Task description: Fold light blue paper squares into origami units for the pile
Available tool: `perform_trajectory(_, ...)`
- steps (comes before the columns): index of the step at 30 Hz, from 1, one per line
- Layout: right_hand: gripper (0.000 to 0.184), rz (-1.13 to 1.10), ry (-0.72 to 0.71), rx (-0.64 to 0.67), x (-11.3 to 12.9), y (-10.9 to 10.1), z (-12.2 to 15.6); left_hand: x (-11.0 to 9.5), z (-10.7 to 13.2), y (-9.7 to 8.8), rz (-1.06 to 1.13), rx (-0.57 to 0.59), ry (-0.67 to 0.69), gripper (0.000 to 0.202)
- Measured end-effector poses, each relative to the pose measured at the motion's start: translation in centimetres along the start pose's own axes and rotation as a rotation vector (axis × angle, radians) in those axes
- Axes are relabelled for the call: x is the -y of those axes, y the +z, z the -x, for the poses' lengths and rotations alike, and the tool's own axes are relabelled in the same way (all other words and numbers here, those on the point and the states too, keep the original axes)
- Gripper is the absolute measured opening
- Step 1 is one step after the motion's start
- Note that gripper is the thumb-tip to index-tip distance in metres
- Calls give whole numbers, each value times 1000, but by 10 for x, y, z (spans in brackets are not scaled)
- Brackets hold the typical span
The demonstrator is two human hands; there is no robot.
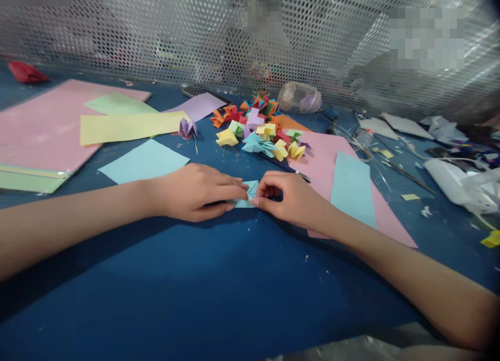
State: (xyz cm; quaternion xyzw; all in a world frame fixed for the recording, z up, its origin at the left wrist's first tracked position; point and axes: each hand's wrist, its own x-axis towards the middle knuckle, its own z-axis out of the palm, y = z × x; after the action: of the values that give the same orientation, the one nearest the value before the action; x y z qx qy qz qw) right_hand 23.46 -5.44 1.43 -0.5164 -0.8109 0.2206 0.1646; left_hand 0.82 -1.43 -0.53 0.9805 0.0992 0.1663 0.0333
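Observation:
A small light blue folded paper piece (249, 193) lies on the dark blue table (219, 288) between my two hands. My left hand (195, 191) rests on its left side, fingers pressed together flat over the paper. My right hand (291, 197) pinches its right edge with curled fingers. Just behind lies a pile of several folded paper shapes (260, 129) in yellow, orange, teal, green and pink.
Paper sheets lie to the left: pink (42, 121), yellow (125, 126), light blue (144, 162), green (117, 104). A pink sheet with a light blue strip (351, 189) sits at right. A tape roll (299, 97), scraps and plastic wrapping (457, 181) clutter the right. A perforated metal screen (195, 33) closes the back.

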Motion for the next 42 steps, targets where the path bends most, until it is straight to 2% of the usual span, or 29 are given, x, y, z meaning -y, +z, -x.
perform_trajectory(3, 11, 16, 4, -8, 1, 1, 0, 9, 2, -4, 1, 108, 132, 35)
perform_trajectory(11, 12, -2, 38, -10, -1, 2, 0, 12, 3, -8, 14, 161, 155, 41)
perform_trajectory(19, 7, -20, -45, 26, -5, -2, -1, 9, 2, -10, 46, 139, 144, 41)
perform_trajectory(24, 13, -122, -77, 178, -14, -17, -6, 4, 0, -14, 24, 162, 111, 44)
perform_trajectory(32, 11, -93, -63, 109, -17, -14, -6, 3, -2, -12, 63, 139, 127, 45)
perform_trajectory(42, 22, -106, -38, 194, -19, -20, -9, 3, -2, -10, 34, 175, 125, 56)
